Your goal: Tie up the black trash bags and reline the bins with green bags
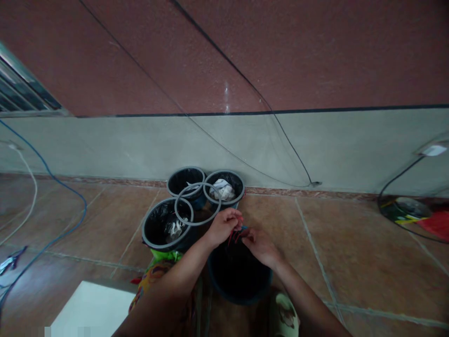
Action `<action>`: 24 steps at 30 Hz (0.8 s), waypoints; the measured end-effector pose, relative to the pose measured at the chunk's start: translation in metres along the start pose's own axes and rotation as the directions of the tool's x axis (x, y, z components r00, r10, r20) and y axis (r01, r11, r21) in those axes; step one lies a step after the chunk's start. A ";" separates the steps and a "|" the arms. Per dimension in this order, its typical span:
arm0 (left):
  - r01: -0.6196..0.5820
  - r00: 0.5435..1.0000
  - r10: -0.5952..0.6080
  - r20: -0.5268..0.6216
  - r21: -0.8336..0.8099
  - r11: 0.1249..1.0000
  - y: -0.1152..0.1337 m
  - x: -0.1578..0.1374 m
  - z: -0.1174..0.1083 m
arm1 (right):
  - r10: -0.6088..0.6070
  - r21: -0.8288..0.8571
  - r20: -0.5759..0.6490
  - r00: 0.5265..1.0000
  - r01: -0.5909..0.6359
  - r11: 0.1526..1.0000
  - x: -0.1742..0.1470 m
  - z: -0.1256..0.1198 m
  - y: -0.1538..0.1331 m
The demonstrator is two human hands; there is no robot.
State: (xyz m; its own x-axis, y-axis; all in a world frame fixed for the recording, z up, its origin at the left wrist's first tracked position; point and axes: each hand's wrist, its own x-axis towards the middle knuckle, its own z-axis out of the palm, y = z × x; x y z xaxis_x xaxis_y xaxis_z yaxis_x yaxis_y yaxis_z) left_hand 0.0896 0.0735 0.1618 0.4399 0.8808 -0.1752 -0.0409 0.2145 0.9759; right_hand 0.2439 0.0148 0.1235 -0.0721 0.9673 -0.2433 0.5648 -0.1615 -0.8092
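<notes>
A dark round bin [242,285] stands on the floor in front of me, its inside very dark. My left hand [224,227] is at its far rim, fingers pinched on a thin red drawstring [230,238]. On the other side of that rim, my right hand [261,245] pinches the red strands too. Whether the strings are knotted is too small to tell. A loose grey ring [177,210] lies across the tops of the neighbouring bins, just left of my left hand.
Three black-lined bins hold crumpled white waste: one at left [149,229], one behind [175,175], one by the wall [242,180]. A blue cable [82,201] crosses the floor at left, near a white panel [94,309]. At right lie a black cable [389,178] and red material [437,224].
</notes>
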 end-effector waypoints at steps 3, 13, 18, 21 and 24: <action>0.003 0.998 0.003 0.058 -0.103 0.995 0.009 -0.004 0.008 | 0.057 -0.033 0.060 0.997 -0.055 0.998 -0.003 0.009 -0.012; 0.004 0.972 0.031 0.232 -0.149 0.989 0.018 -0.007 0.012 | -0.011 -0.042 0.031 0.999 0.012 0.999 -0.001 0.023 -0.012; -0.062 0.978 0.096 0.186 -0.177 0.982 0.021 -0.005 0.004 | 0.090 0.030 -0.050 0.995 -0.088 0.996 0.000 0.006 -0.014; -0.075 0.978 0.104 0.181 -0.160 0.984 0.022 -0.005 0.004 | 0.137 0.033 -0.047 0.989 -0.135 0.990 0.000 0.005 -0.016; -0.062 0.967 0.085 0.240 -0.102 0.993 0.020 -0.005 0.008 | 0.048 0.039 0.074 0.996 -0.051 0.998 0.000 0.014 -0.014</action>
State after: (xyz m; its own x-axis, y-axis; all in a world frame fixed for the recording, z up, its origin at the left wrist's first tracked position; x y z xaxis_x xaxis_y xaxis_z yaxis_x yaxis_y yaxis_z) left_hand 0.0934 0.0699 0.1831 0.6372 0.7688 -0.0549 -0.1595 0.2012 0.9665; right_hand 0.2242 0.0139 0.1271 -0.1052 0.9413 -0.3208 0.5355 -0.2182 -0.8158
